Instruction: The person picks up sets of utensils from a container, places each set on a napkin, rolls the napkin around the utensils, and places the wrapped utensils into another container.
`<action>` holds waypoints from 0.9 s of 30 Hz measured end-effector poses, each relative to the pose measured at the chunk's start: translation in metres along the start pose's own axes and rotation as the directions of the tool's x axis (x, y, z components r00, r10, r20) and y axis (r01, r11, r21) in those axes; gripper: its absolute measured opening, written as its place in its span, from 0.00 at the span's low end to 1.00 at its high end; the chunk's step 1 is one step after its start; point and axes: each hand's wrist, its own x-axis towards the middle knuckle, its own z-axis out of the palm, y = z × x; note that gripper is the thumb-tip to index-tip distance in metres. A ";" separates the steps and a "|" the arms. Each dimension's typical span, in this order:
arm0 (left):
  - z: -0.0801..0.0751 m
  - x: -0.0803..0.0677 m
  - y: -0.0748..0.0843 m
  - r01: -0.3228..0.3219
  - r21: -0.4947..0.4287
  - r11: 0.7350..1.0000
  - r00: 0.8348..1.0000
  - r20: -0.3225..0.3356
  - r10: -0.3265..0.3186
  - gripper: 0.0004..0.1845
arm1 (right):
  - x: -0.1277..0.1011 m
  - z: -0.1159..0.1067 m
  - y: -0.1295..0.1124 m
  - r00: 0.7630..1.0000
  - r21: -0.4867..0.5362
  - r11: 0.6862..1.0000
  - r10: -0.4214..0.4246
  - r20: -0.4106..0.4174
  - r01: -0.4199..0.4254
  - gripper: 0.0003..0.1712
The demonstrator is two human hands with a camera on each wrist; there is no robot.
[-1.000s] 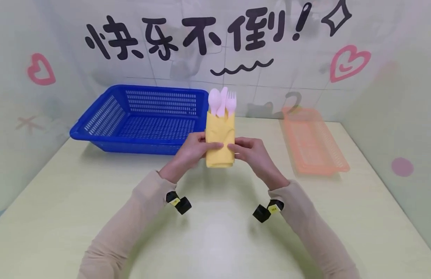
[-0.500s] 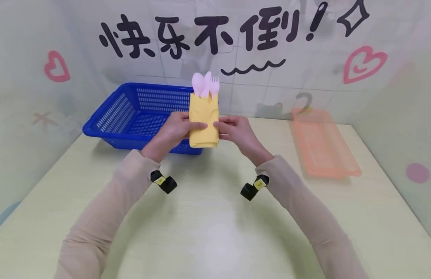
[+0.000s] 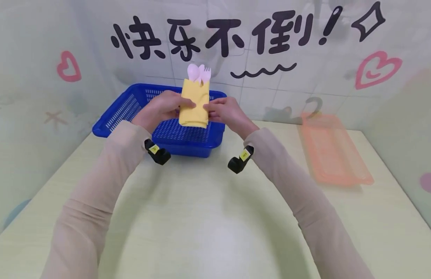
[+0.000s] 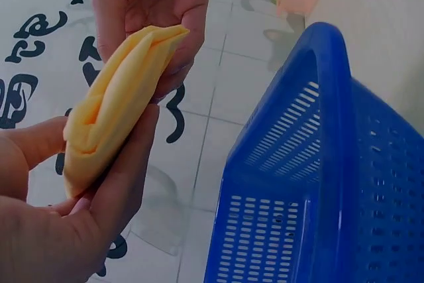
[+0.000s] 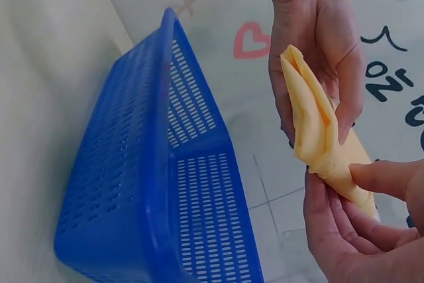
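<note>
A folded yellow napkin (image 3: 194, 101) is held upright between both hands, over the blue basket (image 3: 187, 149) in the head view. Out of its top stick a pale pink spoon (image 3: 192, 72), a knife (image 3: 201, 69) and a fork (image 3: 206, 73). My left hand (image 3: 164, 105) pinches the napkin's left edge, thumb in front and fingers behind. The right hand (image 3: 227, 113) grips the opposite edge in the same way. Both wrist views show the napkin's folded bottom end, with the cutlery hidden behind it.
The blue plastic basket has slotted walls and stands at the back left of the table (image 3: 201, 217). At the right lies a translucent orange tray (image 3: 335, 155). A printed white sheet (image 3: 215, 46) hangs behind the table.
Both hands have carried the napkin with the cutlery forward and left, from beside the basket to over it. The head view has turned slightly left.
</note>
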 end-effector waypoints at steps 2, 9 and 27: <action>-0.005 0.005 0.002 0.030 0.000 1.000 1.000 0.002 -0.030 0.28 | 0.007 0.003 -0.003 1.000 -0.006 1.000 0.020 0.007 -0.020 0.19; -0.019 0.025 -0.001 0.137 -0.014 0.990 0.990 0.038 -0.137 0.29 | 0.028 0.014 -0.005 0.994 -0.001 0.996 0.093 0.061 -0.093 0.16; -0.026 0.073 0.000 0.347 0.189 0.919 0.929 0.061 -0.364 0.31 | 0.071 0.018 -0.003 0.962 -0.146 0.964 0.239 0.128 -0.220 0.17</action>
